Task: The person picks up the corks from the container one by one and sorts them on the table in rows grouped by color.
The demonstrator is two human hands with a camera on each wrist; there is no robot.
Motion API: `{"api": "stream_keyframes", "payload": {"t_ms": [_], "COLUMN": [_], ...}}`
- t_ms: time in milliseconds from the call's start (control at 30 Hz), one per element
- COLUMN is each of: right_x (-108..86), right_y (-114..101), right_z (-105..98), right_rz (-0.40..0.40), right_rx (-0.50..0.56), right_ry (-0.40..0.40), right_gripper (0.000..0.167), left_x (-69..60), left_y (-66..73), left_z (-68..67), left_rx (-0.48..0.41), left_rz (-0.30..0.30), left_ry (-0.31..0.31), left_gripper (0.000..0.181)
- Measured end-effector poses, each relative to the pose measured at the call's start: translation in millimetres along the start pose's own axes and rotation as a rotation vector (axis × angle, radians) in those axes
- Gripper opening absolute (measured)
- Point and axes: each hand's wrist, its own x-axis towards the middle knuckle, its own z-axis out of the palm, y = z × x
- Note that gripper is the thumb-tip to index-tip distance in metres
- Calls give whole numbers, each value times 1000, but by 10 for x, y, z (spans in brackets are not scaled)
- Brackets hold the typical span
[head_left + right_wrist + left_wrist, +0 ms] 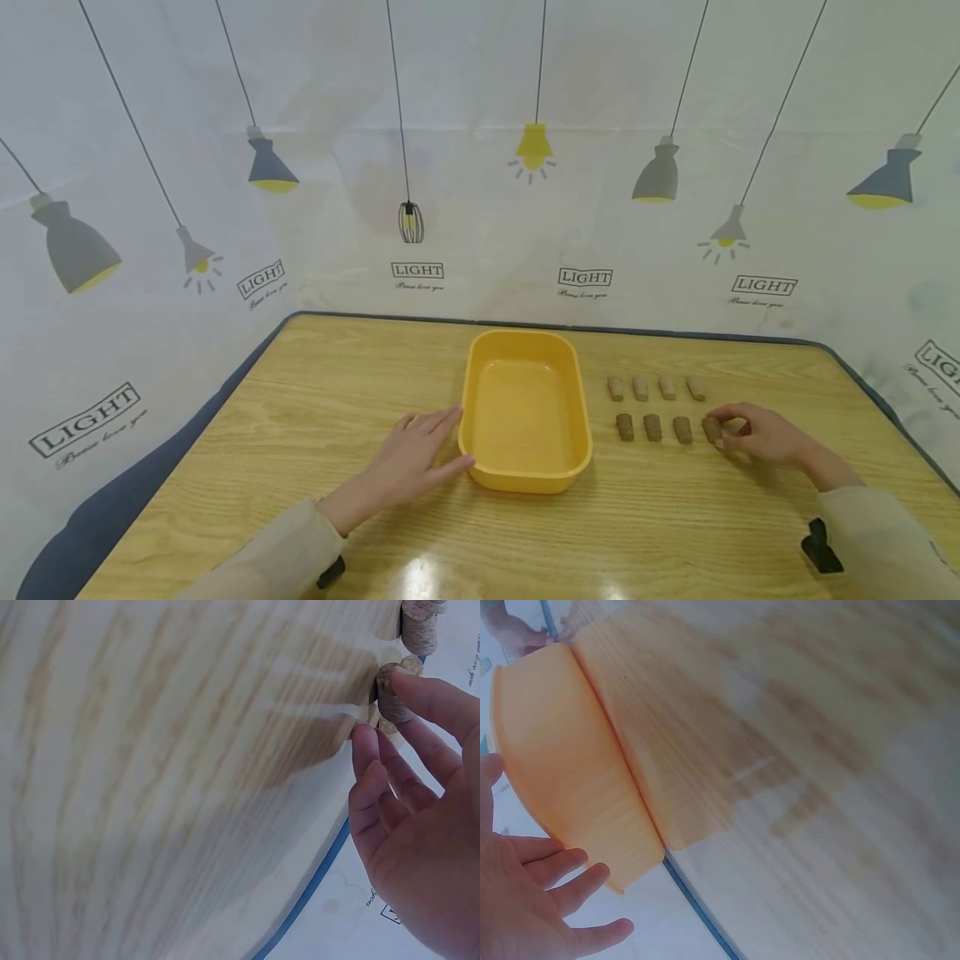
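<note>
A yellow rectangular plastic basin [526, 482] stands on the wooden table in the head view. My left hand [405, 462] touches its left rim with fingers spread and fairly straight; the left wrist view shows these fingers [574, 889] along the basin's side wall. On the right, my right hand [772, 435] pinches a brown cork [711, 429] at the right end of the near row. Seen from the right wrist, the thumb lies against this cork [391, 697] and a finger is partly hidden behind it. The cork is at the tabletop.
More corks lie left of the right hand, darker ones [652, 427] in the near row and paler ones [640, 387] in the row behind. The wooden tabletop [315, 400] ends at a dark blue edge, with a lamp-printed sheet [480, 183] behind it.
</note>
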Motion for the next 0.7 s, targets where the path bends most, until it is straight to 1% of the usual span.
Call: {"api": "stream_keyframes", "payload": {"t_ms": [200,300,367,433,600,633,700], "right_x": [-6,-15,-23,-33,-47,-44,-28], "right_y": [-13,-28,-49,-80,-150,-162,-186], "right_z": [-5,-15,-26,-37,-44,-39,-28], "right_rz": [27,47,56,59,5,-9,-35], "right_rx": [39,20,-8,-39,-73,-98,-158], "right_ry": [-16,-8,21,66,179,204,250], "right_gripper": [50,51,51,51,48,48,48], "left_x": [6,6,7,5,-1,3,29], "left_y": [-5,-3,-5,-8,-39,-60,-138], "left_z": [0,-2,5,10,-4,-13,-37], "left_rx": [-4,-2,5,11,-33,-42,-47], "left_rz": [6,5,5,3,-25,-34,-57], "left_ry": [8,10,8,0,-23,-20,8], "left_gripper": [71,71,71,71,70,69,67]}}
